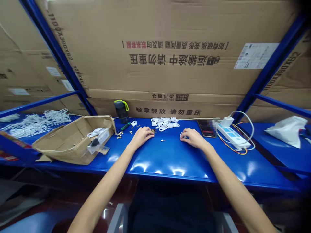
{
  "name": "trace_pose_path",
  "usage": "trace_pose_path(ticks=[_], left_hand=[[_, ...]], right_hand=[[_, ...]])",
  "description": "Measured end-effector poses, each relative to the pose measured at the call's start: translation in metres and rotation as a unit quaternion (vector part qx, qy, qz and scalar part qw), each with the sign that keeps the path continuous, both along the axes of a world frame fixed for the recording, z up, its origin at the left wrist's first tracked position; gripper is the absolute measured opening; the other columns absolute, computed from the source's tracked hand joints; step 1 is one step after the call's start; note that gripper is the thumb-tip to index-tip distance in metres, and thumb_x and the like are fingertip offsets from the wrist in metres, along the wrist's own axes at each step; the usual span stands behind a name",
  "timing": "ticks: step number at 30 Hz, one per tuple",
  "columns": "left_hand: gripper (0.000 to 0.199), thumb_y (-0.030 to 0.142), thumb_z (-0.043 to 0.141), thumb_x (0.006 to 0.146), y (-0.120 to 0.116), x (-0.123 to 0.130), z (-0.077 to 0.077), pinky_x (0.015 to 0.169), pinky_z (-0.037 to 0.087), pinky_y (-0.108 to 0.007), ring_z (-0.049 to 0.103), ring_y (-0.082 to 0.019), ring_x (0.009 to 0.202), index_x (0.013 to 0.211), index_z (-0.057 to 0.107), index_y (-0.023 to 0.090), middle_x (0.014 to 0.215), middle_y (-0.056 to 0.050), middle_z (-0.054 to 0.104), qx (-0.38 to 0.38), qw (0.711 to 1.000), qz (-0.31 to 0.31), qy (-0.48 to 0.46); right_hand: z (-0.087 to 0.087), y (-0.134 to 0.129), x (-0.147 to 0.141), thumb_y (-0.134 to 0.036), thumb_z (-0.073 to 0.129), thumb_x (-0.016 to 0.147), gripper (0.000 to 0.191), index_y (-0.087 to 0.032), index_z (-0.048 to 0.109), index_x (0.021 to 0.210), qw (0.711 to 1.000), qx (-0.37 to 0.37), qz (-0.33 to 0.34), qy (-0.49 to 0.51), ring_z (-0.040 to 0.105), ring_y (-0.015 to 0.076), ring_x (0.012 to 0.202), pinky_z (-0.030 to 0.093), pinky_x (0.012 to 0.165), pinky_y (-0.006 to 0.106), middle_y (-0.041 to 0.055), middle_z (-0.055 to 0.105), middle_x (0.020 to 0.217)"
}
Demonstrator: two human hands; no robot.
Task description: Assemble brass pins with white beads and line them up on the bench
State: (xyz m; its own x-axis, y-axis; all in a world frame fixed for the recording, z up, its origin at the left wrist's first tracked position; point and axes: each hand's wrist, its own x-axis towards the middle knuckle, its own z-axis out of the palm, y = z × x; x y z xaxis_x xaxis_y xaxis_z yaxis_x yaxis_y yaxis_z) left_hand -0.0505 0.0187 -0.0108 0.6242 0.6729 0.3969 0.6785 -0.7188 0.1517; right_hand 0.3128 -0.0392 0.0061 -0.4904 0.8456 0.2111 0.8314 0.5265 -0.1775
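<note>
Where the right hand rests, a phone lies close by.

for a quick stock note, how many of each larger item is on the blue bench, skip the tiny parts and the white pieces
Drink bottle: 1
Open cardboard box: 1
Green-handled screwdriver: 1
Phone: 1
Power strip: 1
Plug-in charger: 1
Total: 6

Two hands, one power strip
</note>
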Motion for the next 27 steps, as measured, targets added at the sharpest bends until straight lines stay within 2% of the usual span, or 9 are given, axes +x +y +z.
trace_pose_path(ticks=[5,10,27], left_hand=[[0.031,0.044,0.061,0.102,0.0,0.003,-0.003,0.084,0.046,-0.035,0.066,-0.023,0.099,0.117,0.078,0.024,0.107,-0.008,0.07,0.001,0.999,0.032,-0.013],[0.032,0.046,0.058,0.103,0.002,0.002,-0.005,0.084,0.046,-0.034,0.065,-0.023,0.097,0.109,0.081,0.025,0.103,-0.008,0.07,-0.009,0.999,0.05,-0.013],[0.03,0.04,0.058,0.104,0.007,0.012,-0.01,0.081,0.046,-0.032,0.064,-0.022,0.094,0.104,0.082,0.022,0.102,-0.008,0.071,0.003,0.998,0.066,-0.019]], right_hand=[[0.001,-0.001,0.002,-0.032,0.068,0.097,0.013,-0.027,0.08,0.1,1.0,0.011,-0.009,0.0,0.063,0.0253,0.105,0.041,0.084,0.034,0.0071,0.071,0.109],[0.003,-0.003,0.006,-0.033,0.068,0.097,0.014,-0.027,0.08,0.1,0.999,0.012,-0.03,-0.014,0.063,0.0265,0.105,0.041,0.084,0.035,0.0073,0.071,0.107],[0.0,0.001,0.005,-0.033,0.063,0.101,0.018,-0.025,0.079,0.102,0.999,0.012,-0.025,-0.034,0.064,0.0259,0.101,0.044,0.084,0.034,0.008,0.072,0.105]])
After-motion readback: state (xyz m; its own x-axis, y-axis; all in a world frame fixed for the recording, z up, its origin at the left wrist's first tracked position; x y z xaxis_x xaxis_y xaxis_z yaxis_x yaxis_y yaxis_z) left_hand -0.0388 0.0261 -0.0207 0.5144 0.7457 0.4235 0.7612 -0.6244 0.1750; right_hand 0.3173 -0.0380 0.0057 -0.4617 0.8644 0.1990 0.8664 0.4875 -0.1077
